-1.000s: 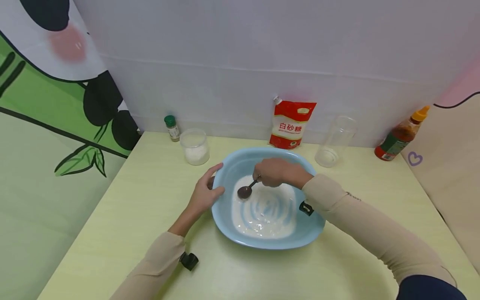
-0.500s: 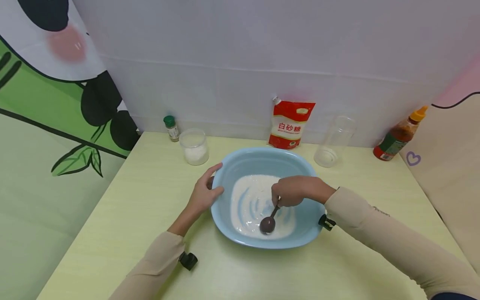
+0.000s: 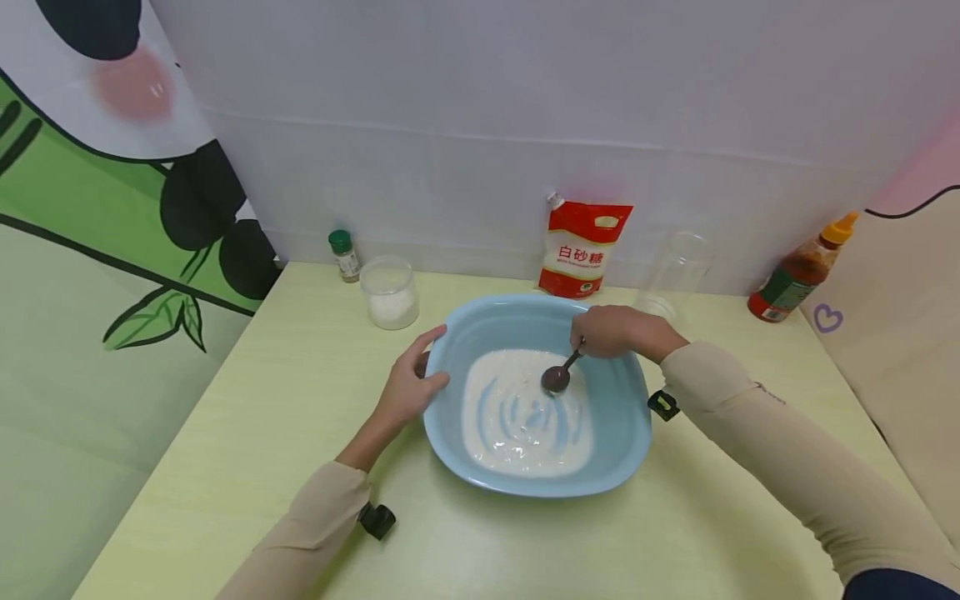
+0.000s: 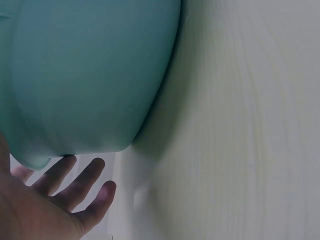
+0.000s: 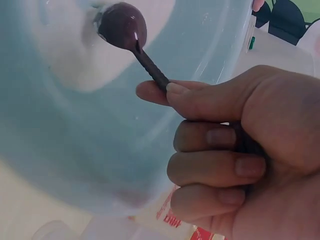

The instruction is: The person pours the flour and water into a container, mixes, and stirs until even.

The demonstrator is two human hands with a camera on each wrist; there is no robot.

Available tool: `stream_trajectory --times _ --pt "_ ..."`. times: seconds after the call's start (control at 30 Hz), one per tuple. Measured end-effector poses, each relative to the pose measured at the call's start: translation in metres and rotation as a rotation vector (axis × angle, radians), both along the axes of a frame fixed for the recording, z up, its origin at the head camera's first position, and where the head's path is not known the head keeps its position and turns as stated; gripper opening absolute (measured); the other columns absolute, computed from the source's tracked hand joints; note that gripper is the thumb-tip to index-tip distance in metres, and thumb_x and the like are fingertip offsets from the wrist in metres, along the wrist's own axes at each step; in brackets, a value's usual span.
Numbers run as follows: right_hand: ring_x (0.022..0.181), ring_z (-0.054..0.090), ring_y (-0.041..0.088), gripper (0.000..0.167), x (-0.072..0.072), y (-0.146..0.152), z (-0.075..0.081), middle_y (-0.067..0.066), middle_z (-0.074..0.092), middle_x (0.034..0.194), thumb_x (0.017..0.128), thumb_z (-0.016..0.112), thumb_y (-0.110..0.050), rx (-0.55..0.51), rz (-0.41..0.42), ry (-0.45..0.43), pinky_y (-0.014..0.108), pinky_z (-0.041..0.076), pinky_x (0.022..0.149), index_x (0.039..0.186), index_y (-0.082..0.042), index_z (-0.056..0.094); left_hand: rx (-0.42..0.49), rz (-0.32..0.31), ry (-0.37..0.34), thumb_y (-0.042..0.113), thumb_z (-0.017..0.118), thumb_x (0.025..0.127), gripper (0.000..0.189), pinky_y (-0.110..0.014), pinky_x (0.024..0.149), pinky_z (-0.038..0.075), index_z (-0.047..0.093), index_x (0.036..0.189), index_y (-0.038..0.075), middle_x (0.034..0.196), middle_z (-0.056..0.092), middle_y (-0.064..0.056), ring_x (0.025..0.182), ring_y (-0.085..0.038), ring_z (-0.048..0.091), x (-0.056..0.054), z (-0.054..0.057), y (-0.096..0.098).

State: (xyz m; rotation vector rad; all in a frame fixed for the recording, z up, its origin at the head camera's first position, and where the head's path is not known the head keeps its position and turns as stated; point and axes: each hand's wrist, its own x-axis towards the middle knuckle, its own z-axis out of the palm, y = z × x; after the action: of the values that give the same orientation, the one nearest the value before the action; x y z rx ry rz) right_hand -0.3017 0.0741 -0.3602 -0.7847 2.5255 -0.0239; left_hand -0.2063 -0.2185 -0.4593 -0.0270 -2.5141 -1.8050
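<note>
A light blue plastic basin [image 3: 626, 442] stands on the table, its bottom covered by a thin white liquid [image 3: 495, 442] with curved streaks. My left hand [image 3: 405, 387] holds the basin's left rim, thumb over the edge; in the left wrist view the other fingers [image 4: 82, 185] spread against and below the outer side. In my right hand [image 3: 611, 331] is a dark brown spoon [image 3: 556, 380], its handle pinched by thumb and index finger while the other fingers curl around its end. The spoon's bowl [image 5: 122, 25] is at the white liquid, toward the far right part of the basin.
Behind the basin stands a red and white sugar pouch [image 3: 577, 250]. A clear glass jar [image 3: 675, 279] is right of it, partly behind my right hand. At far right is a sauce bottle [image 3: 797, 275]. Back left are a white-filled cup [image 3: 392, 300] and a green-capped shaker [image 3: 345, 257].
The spoon has swept from the basin's upper left down to the near middle, then back up to the far right, with the right hand. The left hand stays on the rim.
</note>
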Motion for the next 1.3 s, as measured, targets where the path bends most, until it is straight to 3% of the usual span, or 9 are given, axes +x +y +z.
stream_trajectory --times 0.13,0.23,0.43,0.67,0.8,1.0,1.17,1.3 --pt "0.079 0.057 0.022 0.017 -0.004 -0.017 -0.003 0.005 0.063 0.083 0.092 0.065 -0.016 -0.016 0.032 0.044 0.031 0.052 0.072 0.106 -0.01 0.073 0.005 0.0 0.003 -0.003 0.057 0.081 0.074 -0.047 0.084 0.059 0.043 0.151 0.014 0.133 0.06 -0.031 0.113 -0.043 0.064 0.001 0.002 0.001" --pt "0.082 0.057 0.021 0.019 -0.003 -0.03 -0.005 0.004 0.067 0.089 0.092 0.066 -0.016 -0.033 0.067 0.067 0.031 0.053 0.075 0.109 -0.011 0.074 0.003 -0.005 0.012 -0.002 0.057 0.081 0.074 -0.046 0.083 0.059 0.043 0.151 0.013 0.133 0.06 -0.031 0.112 -0.043 0.065 0.0 0.002 0.002" --pt "0.082 0.06 0.019 0.02 0.016 -0.051 -0.008 0.002 0.074 0.099 0.094 0.063 -0.014 -0.038 0.228 0.066 0.031 0.055 0.077 0.108 -0.012 0.077 0.002 -0.013 0.016 -0.002 0.058 0.081 0.073 -0.047 0.083 0.059 0.043 0.151 0.013 0.133 0.06 -0.032 0.112 -0.044 0.065 -0.001 0.0 0.002" --pt "0.085 0.06 0.016 0.021 0.048 -0.06 -0.011 0.003 0.075 0.107 0.096 0.062 -0.013 -0.038 0.252 -0.105 0.031 0.054 0.081 0.111 -0.014 0.077 -0.004 -0.002 0.008 -0.001 0.058 0.081 0.073 -0.047 0.085 0.058 0.043 0.151 0.014 0.134 0.059 -0.03 0.114 -0.042 0.064 0.001 0.0 0.001" --pt "0.082 0.059 0.013 0.018 0.058 -0.051 -0.012 -0.001 0.073 0.101 0.094 0.065 -0.012 0.007 0.242 -0.154 0.028 0.054 0.078 0.107 -0.015 0.077 -0.009 -0.001 0.005 -0.001 0.058 0.081 0.073 -0.046 0.084 0.059 0.043 0.151 0.014 0.134 0.06 -0.03 0.114 -0.042 0.064 0.001 -0.001 0.001" --pt "0.082 0.056 0.014 0.011 0.047 -0.02 -0.006 -0.004 0.069 0.091 0.092 0.067 -0.012 0.083 0.183 -0.11 0.027 0.052 0.075 0.098 -0.016 0.075 -0.009 0.004 0.004 -0.002 0.057 0.081 0.073 -0.047 0.085 0.059 0.043 0.151 0.014 0.135 0.059 -0.03 0.114 -0.042 0.064 0.001 -0.002 0.0" --pt "0.085 0.06 0.019 0.012 0.027 0.001 -0.003 0.001 0.07 0.096 0.091 0.068 -0.014 0.075 0.072 -0.047 0.036 0.057 0.082 0.103 -0.015 0.073 -0.007 0.004 0.011 -0.003 0.057 0.081 0.074 -0.047 0.085 0.059 0.043 0.151 0.013 0.135 0.059 -0.03 0.114 -0.043 0.064 0.001 0.0 -0.001" --pt "0.084 0.059 0.022 0.014 0.014 0.003 -0.002 0.004 0.069 0.095 0.091 0.067 -0.015 0.058 0.03 0.018 0.036 0.057 0.079 0.104 -0.013 0.072 -0.006 0.001 0.011 -0.002 0.057 0.081 0.073 -0.046 0.085 0.059 0.043 0.151 0.014 0.134 0.059 -0.031 0.114 -0.042 0.064 0.0 -0.002 0.0"
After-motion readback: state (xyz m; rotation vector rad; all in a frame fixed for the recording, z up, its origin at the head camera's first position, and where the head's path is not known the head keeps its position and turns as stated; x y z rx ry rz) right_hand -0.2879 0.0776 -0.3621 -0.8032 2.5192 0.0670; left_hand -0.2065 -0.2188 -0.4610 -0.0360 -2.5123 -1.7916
